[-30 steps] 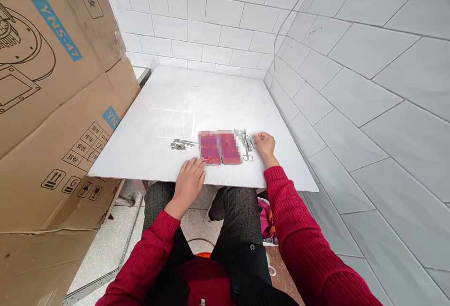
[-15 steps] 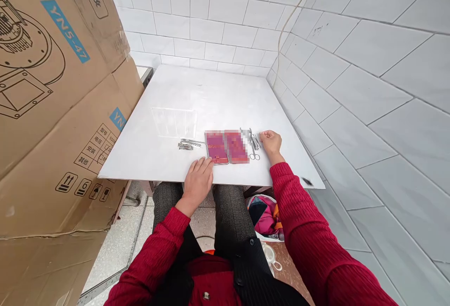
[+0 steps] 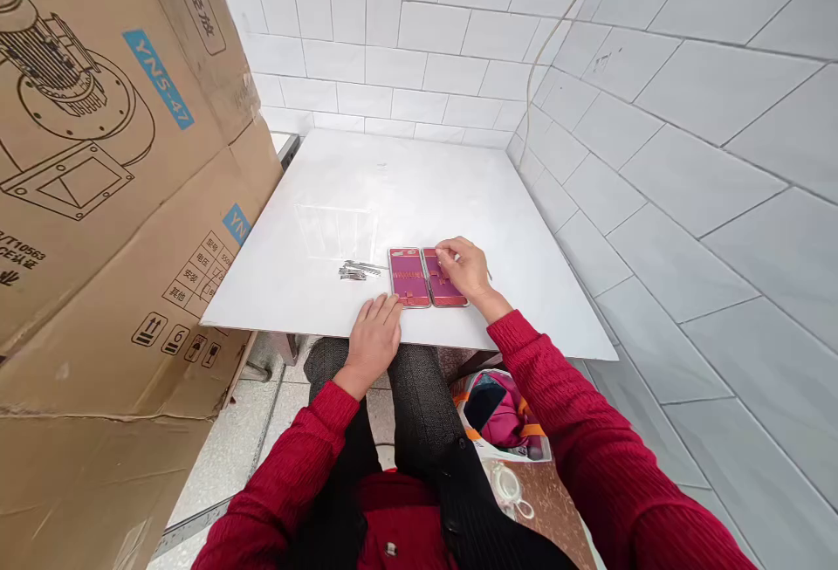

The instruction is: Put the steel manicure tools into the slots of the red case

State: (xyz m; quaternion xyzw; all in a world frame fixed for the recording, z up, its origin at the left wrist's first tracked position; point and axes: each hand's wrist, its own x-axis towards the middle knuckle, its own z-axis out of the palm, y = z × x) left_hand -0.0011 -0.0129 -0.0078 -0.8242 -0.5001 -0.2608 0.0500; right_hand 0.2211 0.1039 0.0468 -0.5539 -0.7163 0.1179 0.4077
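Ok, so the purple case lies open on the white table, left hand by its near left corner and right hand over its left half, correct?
Not quite: the head view shows the right hand over the right half of the case, not the left. The rest stands.

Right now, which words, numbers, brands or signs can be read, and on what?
Large brown cardboard box:
"YN5-47": upper blue label
"YN": lower blue label
"轻放": framed panel
"型号", "电压", "安装", "其他": table
"T10563": left edge
"CE认证": below that
"6" and up-arrows: handling signs
Too small: other table entries, dark marks on white tiles
Open red-and-purple case: no legible lettering
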